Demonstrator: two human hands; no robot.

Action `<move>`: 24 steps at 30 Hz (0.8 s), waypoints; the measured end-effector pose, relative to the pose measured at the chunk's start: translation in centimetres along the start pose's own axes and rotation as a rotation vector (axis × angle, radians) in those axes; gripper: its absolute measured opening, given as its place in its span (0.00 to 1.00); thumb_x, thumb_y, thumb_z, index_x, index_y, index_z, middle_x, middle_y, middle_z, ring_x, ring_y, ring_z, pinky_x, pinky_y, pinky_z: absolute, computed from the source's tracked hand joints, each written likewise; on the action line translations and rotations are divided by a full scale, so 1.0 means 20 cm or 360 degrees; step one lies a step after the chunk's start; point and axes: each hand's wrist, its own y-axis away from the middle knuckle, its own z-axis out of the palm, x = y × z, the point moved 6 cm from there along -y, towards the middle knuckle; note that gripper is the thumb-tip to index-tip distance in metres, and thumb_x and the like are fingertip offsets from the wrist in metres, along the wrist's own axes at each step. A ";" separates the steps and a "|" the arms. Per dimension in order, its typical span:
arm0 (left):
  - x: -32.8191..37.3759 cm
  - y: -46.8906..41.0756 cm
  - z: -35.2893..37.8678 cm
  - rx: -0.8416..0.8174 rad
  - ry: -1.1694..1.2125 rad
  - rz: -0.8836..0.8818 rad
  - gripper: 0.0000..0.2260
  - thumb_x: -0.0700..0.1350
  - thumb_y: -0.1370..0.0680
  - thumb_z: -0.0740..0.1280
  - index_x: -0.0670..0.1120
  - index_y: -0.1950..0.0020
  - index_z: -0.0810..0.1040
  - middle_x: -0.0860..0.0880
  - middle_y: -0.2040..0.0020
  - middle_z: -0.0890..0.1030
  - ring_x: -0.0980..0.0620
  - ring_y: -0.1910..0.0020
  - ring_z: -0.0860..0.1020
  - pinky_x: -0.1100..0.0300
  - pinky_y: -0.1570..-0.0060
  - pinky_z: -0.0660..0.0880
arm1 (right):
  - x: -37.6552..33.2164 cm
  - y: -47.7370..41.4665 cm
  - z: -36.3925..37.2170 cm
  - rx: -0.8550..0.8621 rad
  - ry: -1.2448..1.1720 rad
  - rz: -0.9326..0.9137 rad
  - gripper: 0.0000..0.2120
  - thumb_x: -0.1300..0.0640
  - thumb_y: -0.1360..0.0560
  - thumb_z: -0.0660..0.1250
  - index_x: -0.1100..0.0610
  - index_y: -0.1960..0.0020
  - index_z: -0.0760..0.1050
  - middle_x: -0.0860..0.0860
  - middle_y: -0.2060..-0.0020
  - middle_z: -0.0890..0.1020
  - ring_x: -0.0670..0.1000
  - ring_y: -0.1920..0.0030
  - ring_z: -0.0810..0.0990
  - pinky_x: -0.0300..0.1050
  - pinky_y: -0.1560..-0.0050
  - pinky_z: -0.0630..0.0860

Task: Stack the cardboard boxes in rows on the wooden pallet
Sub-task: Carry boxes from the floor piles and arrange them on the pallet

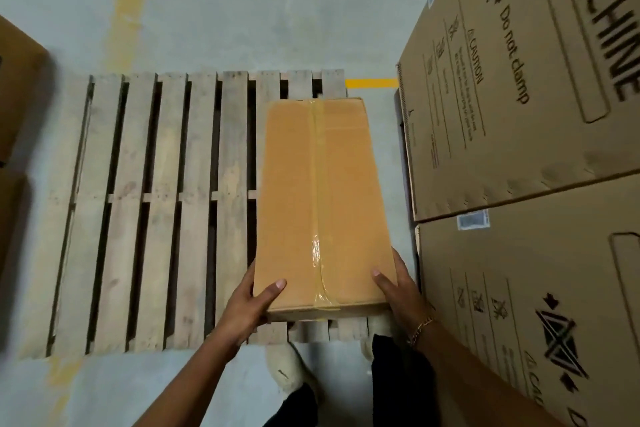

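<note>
A long tan cardboard box, sealed with clear tape down its middle, lies lengthwise over the right end of the wooden pallet. My left hand grips the box's near left corner, thumb on top. At the near right corner my right hand holds the box the same way; a gold bracelet shows on that wrist. Whether the box rests fully on the slats or is held just above them is unclear. The pallet's other slats carry nothing.
Two large printed cartons, the upper and the lower, stand close on the right of the pallet. Another brown box is at the left edge. My shoes stand on grey concrete floor by the pallet's near edge. Yellow floor marking.
</note>
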 end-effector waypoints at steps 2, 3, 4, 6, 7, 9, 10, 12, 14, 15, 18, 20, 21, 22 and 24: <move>-0.02 -0.17 0.04 0.0006 -0.0013 0.0018 0.28 0.54 0.21 0.69 0.63 0.23 0.62 0.61 0.39 0.78 0.59 0.44 0.78 0.65 0.59 0.77 | 0.09 -0.17 0.01 0.0003 -0.0036 -0.0030 0.32 0.49 0.22 0.69 0.45 0.22 0.59 0.45 0.32 0.75 0.46 0.34 0.75 0.46 0.32 0.70; -0.04 -0.25 0.06 0.0009 -0.0008 0.0019 0.29 0.55 0.21 0.69 0.62 0.23 0.62 0.61 0.38 0.77 0.58 0.43 0.78 0.64 0.57 0.77 | 0.12 -0.25 0.01 0.0012 -0.0053 -0.0036 0.32 0.49 0.22 0.69 0.44 0.22 0.59 0.43 0.34 0.75 0.43 0.36 0.75 0.44 0.34 0.71; -0.07 -0.33 0.07 0.0013 0.0003 0.0024 0.29 0.55 0.21 0.70 0.62 0.23 0.62 0.61 0.38 0.78 0.57 0.42 0.78 0.61 0.54 0.78 | 0.15 -0.32 0.02 0.0013 -0.0072 -0.0047 0.32 0.48 0.23 0.70 0.42 0.23 0.59 0.41 0.35 0.76 0.39 0.38 0.75 0.41 0.36 0.71; -0.12 -0.48 0.10 0.0034 0.0035 0.0022 0.30 0.55 0.22 0.70 0.61 0.22 0.63 0.59 0.37 0.79 0.55 0.41 0.78 0.56 0.52 0.78 | 0.20 -0.46 0.04 0.0008 -0.0061 -0.0083 0.34 0.45 0.25 0.69 0.40 0.23 0.58 0.38 0.37 0.75 0.34 0.40 0.74 0.34 0.41 0.72; -0.14 -0.55 0.11 0.0040 0.0058 0.0021 0.30 0.54 0.22 0.70 0.61 0.22 0.64 0.59 0.37 0.79 0.55 0.41 0.79 0.57 0.53 0.78 | 0.21 -0.52 0.05 0.0008 -0.0068 -0.0091 0.35 0.44 0.26 0.69 0.40 0.23 0.58 0.37 0.37 0.75 0.33 0.42 0.74 0.30 0.45 0.72; -0.16 -0.69 0.14 0.0056 0.0102 0.0040 0.29 0.53 0.22 0.70 0.62 0.24 0.64 0.59 0.37 0.79 0.55 0.41 0.79 0.61 0.54 0.78 | 0.24 -0.66 0.05 0.0003 -0.0089 -0.0109 0.36 0.42 0.27 0.68 0.39 0.23 0.56 0.37 0.38 0.74 0.33 0.43 0.74 0.26 0.50 0.72; -0.16 -0.75 0.16 0.0066 0.0118 0.0061 0.29 0.54 0.23 0.71 0.63 0.24 0.65 0.59 0.37 0.79 0.55 0.40 0.79 0.63 0.53 0.78 | 0.25 -0.72 0.05 0.0006 -0.0086 -0.0128 0.35 0.43 0.25 0.69 0.39 0.23 0.56 0.38 0.39 0.74 0.33 0.42 0.73 0.25 0.50 0.72; -0.16 -0.87 0.18 0.0081 0.0131 0.0107 0.29 0.55 0.24 0.71 0.66 0.26 0.65 0.60 0.37 0.79 0.55 0.39 0.79 0.64 0.52 0.79 | 0.25 -0.85 0.04 0.0013 -0.0100 -0.0162 0.34 0.45 0.24 0.69 0.39 0.23 0.56 0.39 0.38 0.74 0.35 0.40 0.73 0.28 0.46 0.72; -0.12 -0.98 0.19 0.0102 0.0126 0.0162 0.28 0.56 0.25 0.71 0.67 0.28 0.65 0.63 0.39 0.79 0.57 0.40 0.79 0.65 0.50 0.79 | 0.23 -0.98 0.03 0.0015 -0.0084 -0.0202 0.34 0.46 0.23 0.69 0.41 0.23 0.56 0.39 0.36 0.74 0.36 0.39 0.73 0.30 0.43 0.71; -0.10 -1.04 0.19 0.0113 0.0117 0.0188 0.28 0.57 0.25 0.71 0.67 0.27 0.65 0.64 0.39 0.78 0.58 0.40 0.78 0.64 0.50 0.78 | 0.21 -1.05 0.03 0.0014 -0.0060 -0.0231 0.32 0.49 0.21 0.68 0.42 0.22 0.56 0.39 0.36 0.73 0.35 0.38 0.72 0.29 0.43 0.70; 0.01 -1.23 0.18 0.0160 0.0056 0.0282 0.29 0.56 0.22 0.70 0.63 0.23 0.64 0.62 0.37 0.78 0.57 0.39 0.78 0.62 0.49 0.78 | 0.11 -1.25 0.03 0.0027 -0.0023 -0.0338 0.31 0.54 0.19 0.66 0.45 0.21 0.56 0.41 0.31 0.72 0.36 0.35 0.72 0.29 0.37 0.68; 0.10 -1.35 0.17 0.0190 0.0042 0.0353 0.29 0.55 0.22 0.70 0.63 0.23 0.63 0.61 0.36 0.78 0.54 0.38 0.78 0.57 0.46 0.79 | 0.02 -1.38 0.04 0.0011 0.0012 -0.0404 0.32 0.53 0.19 0.65 0.47 0.20 0.55 0.43 0.29 0.70 0.42 0.32 0.72 0.38 0.31 0.66; 0.13 -1.41 0.16 0.0199 0.0042 0.0385 0.29 0.56 0.22 0.70 0.63 0.23 0.63 0.60 0.36 0.77 0.52 0.37 0.78 0.54 0.44 0.80 | -0.03 -1.44 0.04 0.0006 0.0031 -0.0429 0.32 0.52 0.19 0.65 0.46 0.20 0.55 0.42 0.29 0.70 0.43 0.32 0.71 0.40 0.30 0.65; 0.18 -1.46 0.16 0.0205 0.0040 0.0422 0.28 0.56 0.22 0.70 0.63 0.23 0.64 0.59 0.35 0.77 0.51 0.37 0.78 0.50 0.41 0.80 | -0.07 -1.51 0.04 0.0011 0.0053 -0.0449 0.32 0.51 0.19 0.65 0.46 0.19 0.55 0.42 0.29 0.70 0.43 0.31 0.70 0.40 0.30 0.65; 0.24 -1.56 0.14 0.0221 0.0032 0.0483 0.28 0.57 0.22 0.71 0.62 0.24 0.65 0.57 0.35 0.78 0.50 0.36 0.78 0.45 0.38 0.79 | -0.13 -1.63 0.04 0.0018 0.0096 -0.0487 0.32 0.49 0.19 0.65 0.46 0.19 0.55 0.42 0.29 0.69 0.44 0.30 0.69 0.41 0.29 0.64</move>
